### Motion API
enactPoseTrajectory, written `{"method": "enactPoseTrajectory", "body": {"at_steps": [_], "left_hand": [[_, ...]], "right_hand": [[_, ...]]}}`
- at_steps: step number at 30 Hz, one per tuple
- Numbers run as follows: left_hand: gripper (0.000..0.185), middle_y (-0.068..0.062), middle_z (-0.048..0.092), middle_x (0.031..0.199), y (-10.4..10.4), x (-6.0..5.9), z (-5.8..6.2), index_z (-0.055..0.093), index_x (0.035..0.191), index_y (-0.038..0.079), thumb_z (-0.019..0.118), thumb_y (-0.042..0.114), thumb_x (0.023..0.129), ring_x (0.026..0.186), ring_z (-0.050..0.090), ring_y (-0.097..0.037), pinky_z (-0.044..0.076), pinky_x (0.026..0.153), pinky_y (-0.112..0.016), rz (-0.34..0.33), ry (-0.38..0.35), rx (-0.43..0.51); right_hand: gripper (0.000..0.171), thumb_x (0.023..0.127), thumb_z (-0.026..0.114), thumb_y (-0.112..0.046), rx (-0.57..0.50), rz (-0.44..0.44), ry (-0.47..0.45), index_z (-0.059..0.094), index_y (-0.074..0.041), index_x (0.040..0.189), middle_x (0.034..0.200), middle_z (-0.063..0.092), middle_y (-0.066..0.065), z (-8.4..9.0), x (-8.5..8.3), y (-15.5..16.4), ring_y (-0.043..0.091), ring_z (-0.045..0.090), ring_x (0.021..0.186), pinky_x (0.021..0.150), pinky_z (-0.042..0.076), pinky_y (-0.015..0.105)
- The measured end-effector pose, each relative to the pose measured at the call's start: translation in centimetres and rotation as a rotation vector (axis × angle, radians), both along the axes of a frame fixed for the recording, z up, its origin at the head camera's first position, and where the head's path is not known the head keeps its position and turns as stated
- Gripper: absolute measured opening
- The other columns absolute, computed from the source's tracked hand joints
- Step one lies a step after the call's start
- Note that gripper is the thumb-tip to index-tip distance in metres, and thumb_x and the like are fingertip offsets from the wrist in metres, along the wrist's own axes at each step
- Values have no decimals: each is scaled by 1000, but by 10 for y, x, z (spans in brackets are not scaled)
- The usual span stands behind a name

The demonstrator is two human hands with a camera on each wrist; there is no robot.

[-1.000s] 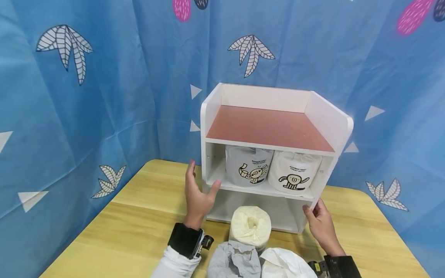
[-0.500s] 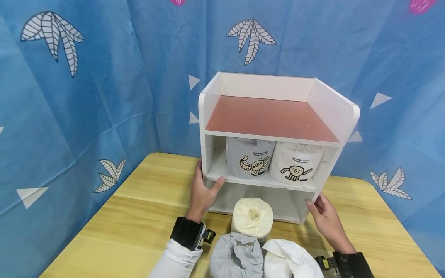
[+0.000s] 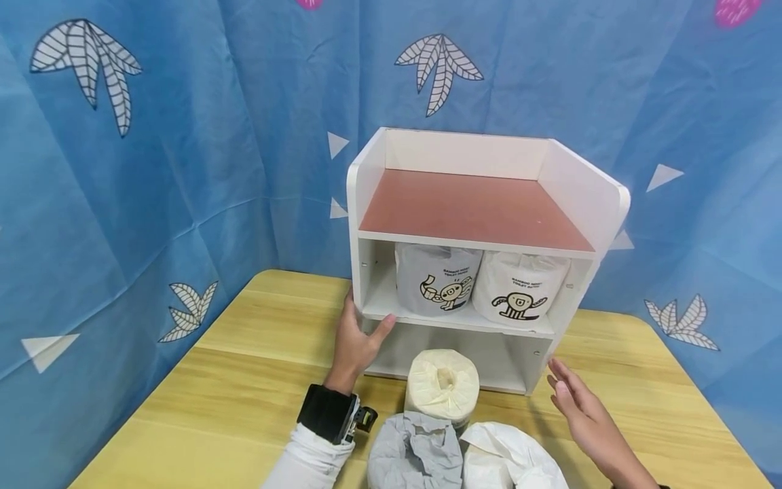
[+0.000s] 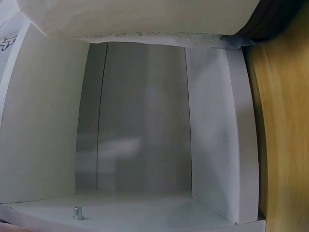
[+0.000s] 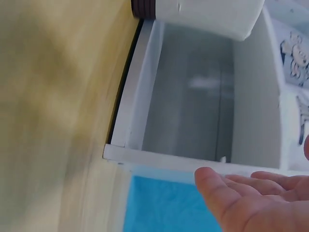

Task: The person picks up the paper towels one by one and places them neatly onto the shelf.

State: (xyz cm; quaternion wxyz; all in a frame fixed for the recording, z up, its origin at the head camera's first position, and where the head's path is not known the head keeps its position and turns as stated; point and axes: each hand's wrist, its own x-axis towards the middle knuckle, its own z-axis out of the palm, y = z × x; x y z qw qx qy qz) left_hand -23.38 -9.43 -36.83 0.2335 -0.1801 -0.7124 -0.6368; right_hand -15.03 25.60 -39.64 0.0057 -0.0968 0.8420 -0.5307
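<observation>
A small white shelf unit (image 3: 476, 210) with a reddish-brown top stands on the table. My left hand (image 3: 354, 343) rests against its left side, fingers straight along the outside and thumb stretched across the front edge. Just off the lower right front corner is my right hand (image 3: 589, 414), fingers extended and holding nothing; the right wrist view also shows this palm (image 5: 260, 203) beside the side panel. On the upper level sit a grey-wrapped toilet roll (image 3: 409, 285) and a white-wrapped one (image 3: 519, 278), side by side. The lower compartment (image 4: 145, 116) is bare apart from a metal peg (image 4: 78, 212).
In front of the unit stand a cream-wrapped roll (image 3: 421, 390), a grey-wrapped roll (image 3: 385, 451) and a white-wrapped roll (image 3: 525, 451), the latter two cut off by the frame. Behind the wooden table (image 3: 244, 380) hangs a blue patterned curtain (image 3: 183, 136).
My left hand has come against the unit's left side. The right hand has left the unit's right edge and drawn back toward me, fingers straightening. The head view has tilted slightly downward.
</observation>
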Motion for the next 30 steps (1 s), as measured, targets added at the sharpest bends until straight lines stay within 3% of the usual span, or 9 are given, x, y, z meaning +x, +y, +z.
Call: {"method": "enactPoseTrajectory", "body": {"at_steps": [5, 7, 10, 12, 15, 20, 24, 27, 30], "left_hand": [[88, -26, 38, 145, -2, -15, -20, 16, 153, 0, 71, 1, 84, 129, 40, -41, 29, 109, -55, 7, 8, 6], [88, -24, 38, 145, -3, -17, -23, 17, 153, 2, 72, 4, 84, 130, 40, -38, 29, 109, -54, 12, 14, 4], [88, -23, 38, 145, -2, -15, -19, 18, 153, 3, 73, 7, 84, 130, 41, -37, 30, 109, -53, 7, 18, 5], [88, -23, 39, 145, -2, -16, -20, 18, 153, 4, 73, 9, 84, 129, 41, -37, 29, 109, -54, 5, 26, 2], [87, -24, 40, 144, -1, -15, -19, 19, 153, 1, 72, 6, 84, 129, 41, -38, 28, 109, -55, 16, 28, -13], [84, -30, 39, 143, 0, -5, -6, 20, 150, -6, 70, -1, 83, 128, 41, -43, 28, 109, -55, 9, 11, -9], [82, -32, 38, 142, 1, 5, 5, 20, 148, -9, 70, -2, 83, 129, 40, -45, 29, 110, -54, -5, -12, 4], [84, -29, 38, 143, 0, -2, -3, 19, 150, -5, 70, -1, 83, 129, 40, -43, 28, 110, -53, -4, -14, 8], [88, -25, 39, 145, -1, -13, -16, 18, 153, 1, 72, 2, 83, 130, 41, -39, 29, 110, -53, 4, -14, 6]], "right_hand": [[55, 109, 21, -24, -23, 21, -28, 11, 11, 150, 153, 17, 31, -7, 18, -1, 24, 34, 134, 90, 38, 9], [53, 109, 20, -20, -93, 81, -41, 10, 11, 150, 154, 29, 13, -12, 23, 1, 7, 40, 129, 90, 38, 10], [48, 108, 14, -12, -295, 348, -32, 9, 5, 153, 152, 34, -7, -21, 27, 8, -8, 36, 127, 98, 35, 12], [49, 107, 15, -9, -428, 564, -31, 5, 3, 154, 152, 31, -16, -30, 28, 11, -2, 30, 135, 104, 29, 15], [60, 105, 35, -10, -537, 806, 12, 3, -1, 155, 160, 18, -4, -51, 27, 12, 7, 19, 143, 109, 28, 23], [86, 94, 61, -16, -530, 838, -88, 3, -19, 158, 159, 15, -13, -69, 27, 11, 3, 19, 141, 107, 32, 26], [94, 91, 63, -8, -427, 801, -29, -5, -8, 156, 159, 15, -12, -65, 30, 8, 2, 19, 140, 106, 31, 22], [96, 89, 63, -3, -381, 769, 19, -7, -2, 154, 158, 17, -12, -60, 32, 5, 3, 21, 139, 105, 32, 22], [96, 88, 64, -1, -371, 733, 11, -3, -9, 156, 155, 23, -15, -56, 34, 1, 3, 27, 137, 104, 34, 22]]}}
